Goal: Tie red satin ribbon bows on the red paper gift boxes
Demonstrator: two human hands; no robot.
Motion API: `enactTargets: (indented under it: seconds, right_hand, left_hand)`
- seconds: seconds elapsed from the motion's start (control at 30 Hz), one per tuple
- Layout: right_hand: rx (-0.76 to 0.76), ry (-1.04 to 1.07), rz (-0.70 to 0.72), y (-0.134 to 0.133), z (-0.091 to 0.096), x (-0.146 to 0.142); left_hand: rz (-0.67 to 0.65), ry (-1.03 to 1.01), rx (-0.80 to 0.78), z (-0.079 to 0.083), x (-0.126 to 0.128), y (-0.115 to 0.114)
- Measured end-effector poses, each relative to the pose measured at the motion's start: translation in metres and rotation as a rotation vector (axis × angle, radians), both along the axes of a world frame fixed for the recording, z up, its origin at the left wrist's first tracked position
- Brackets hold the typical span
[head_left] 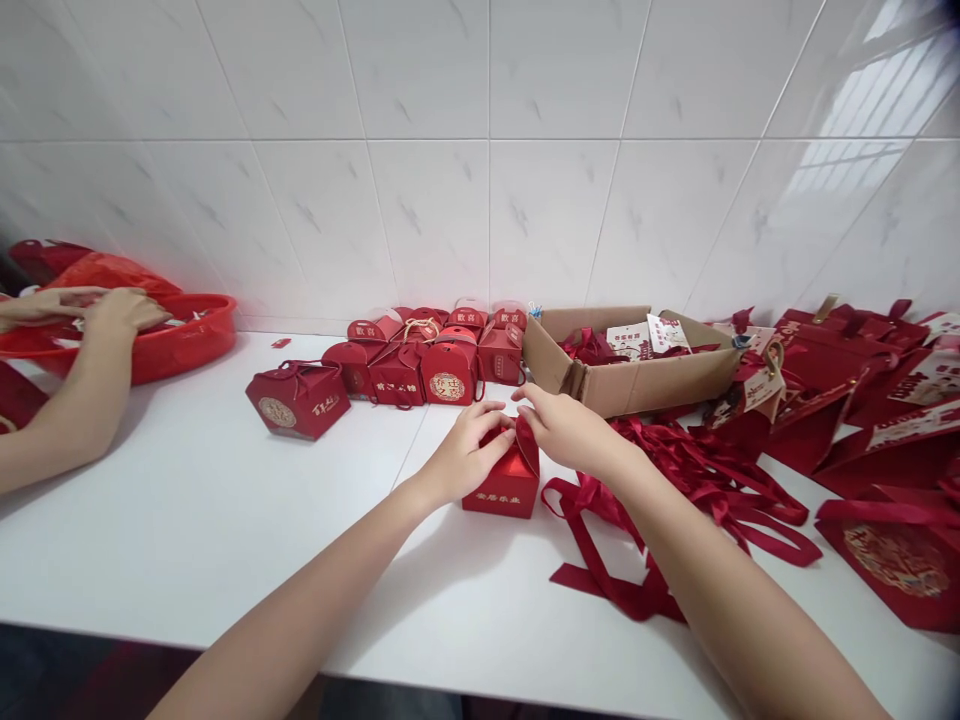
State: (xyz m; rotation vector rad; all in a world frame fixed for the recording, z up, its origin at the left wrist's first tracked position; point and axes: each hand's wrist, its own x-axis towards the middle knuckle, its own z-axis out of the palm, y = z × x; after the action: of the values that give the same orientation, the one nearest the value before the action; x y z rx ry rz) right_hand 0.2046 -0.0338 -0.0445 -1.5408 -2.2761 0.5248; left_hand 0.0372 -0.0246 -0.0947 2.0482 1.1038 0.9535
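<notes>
A small red gift box with gold lettering stands upright on the white table in front of me. My left hand grips its top from the left, thumb and fingers around the folded lid. From the right, my right hand holds the raised side flap of the same box, with its index finger lifted over the top. My fingers partly cover the lid, so how its flaps join is hidden. Close to my right forearm lies a heap of dark red ribbon.
Behind are several finished-looking red boxes, a single box to their left, and a cardboard box with tags. Red gift bags crowd the right. At far left, another person's hands reach into a red basin.
</notes>
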Motion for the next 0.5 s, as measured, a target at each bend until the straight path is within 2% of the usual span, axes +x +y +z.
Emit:
enactTargets:
  seconds: [0.2,0.33,0.43,0.5]
  right_hand:
    - [-0.054,0.026,0.066,0.005,-0.004,0.0]
    - [0.056,0.103,0.104,0.007,-0.001,0.002]
    - [0.006,0.255,0.23,0.01,0.002,0.002]
    - [-0.05,0.33,0.245,0.01,0.003,0.001]
  left_hand:
    - [0.108,-0.088,0.059,-0.004,0.002,-0.004]
    - [0.119,-0.256,0.061,-0.003,-0.005,-0.008]
    - [0.112,-0.422,-0.043,-0.005,-0.011,-0.007]
    - [0.135,-0.56,-0.124,-0.008,-0.013,-0.004]
